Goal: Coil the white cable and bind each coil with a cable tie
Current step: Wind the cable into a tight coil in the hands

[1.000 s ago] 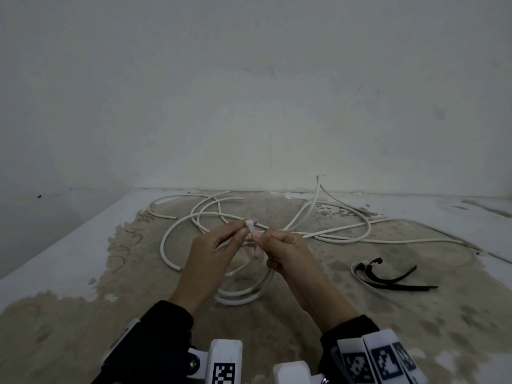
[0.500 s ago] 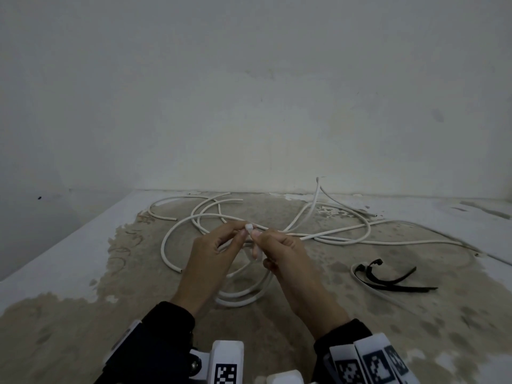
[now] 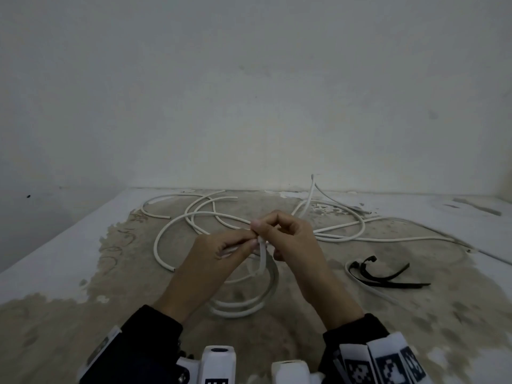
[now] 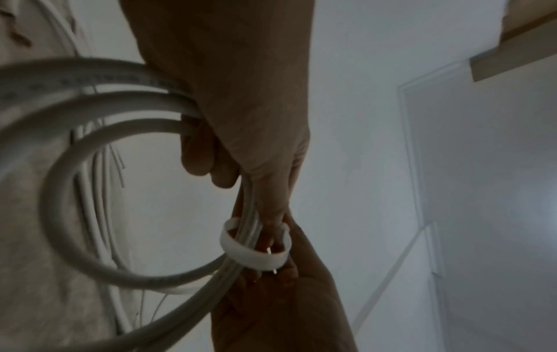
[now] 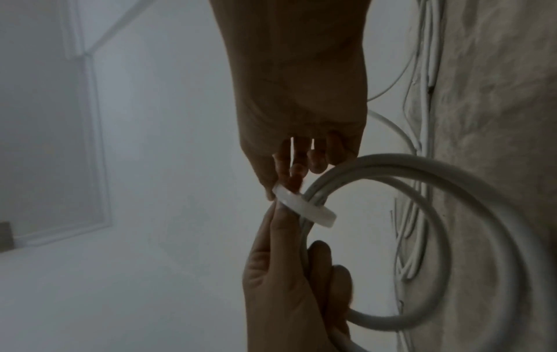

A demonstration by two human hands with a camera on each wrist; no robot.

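A small coil of white cable (image 3: 243, 306) hangs between both hands above the floor. My left hand (image 3: 250, 241) grips the coil's strands (image 4: 90, 104) with curled fingers, and its thumb and forefinger reach up to the tie. A white cable tie (image 3: 261, 256) forms a loose loop (image 4: 256, 250) around the bundled strands. My right hand (image 3: 257, 225) pinches the cable tie (image 5: 298, 204) between thumb and fingertips, right against the left hand's fingertips. The tie's ends are hidden between the fingers.
Loose white cable (image 3: 346, 236) sprawls over the stained floor behind the hands, up to the wall. Several black cable ties (image 3: 388, 277) lie on the floor to the right. Bare floor lies near left and near right.
The right hand's thumb and fingers have closed over the tie's upright end, which no longer shows. The tie's loop now hangs below the fingertips. The coil stays in place.
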